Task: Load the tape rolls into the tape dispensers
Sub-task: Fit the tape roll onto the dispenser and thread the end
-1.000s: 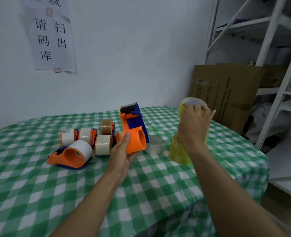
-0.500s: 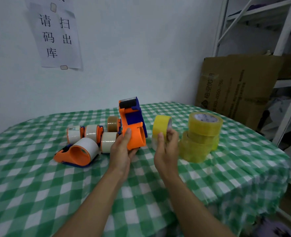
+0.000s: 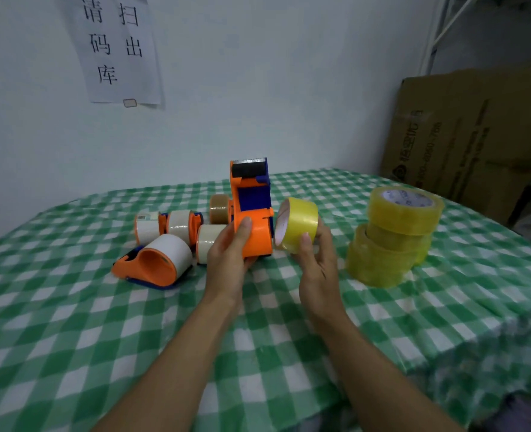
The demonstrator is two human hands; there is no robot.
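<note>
Head view shows your two hands out over the tabletop [image 3: 71, 322], which wears a green and white check cloth. Your left hand [image 3: 230, 254] is wrapped around the round orange end of an orange and blue tape dispenser [image 3: 251, 210]. The dispenser stands tall near the middle of the tabletop, with its dark roller end up. Your right hand [image 3: 315, 260] is closed on a yellow tape roll [image 3: 298, 224], thumb in front and fingers behind. The roll is tipped on its side, with its open hole facing the dispenser, just beside the orange end.

A stack of yellow tape rolls [image 3: 392, 241] sits near the right edge of the tabletop, apart from your right hand. A second orange dispenser [image 3: 153, 263] with a white roll in it lies on the left side. Behind it, a bunch of small pale and brown rolls [image 3: 180, 224] lies toward the far edge. A paper sign [image 3: 114, 48] hangs on the wall.
</note>
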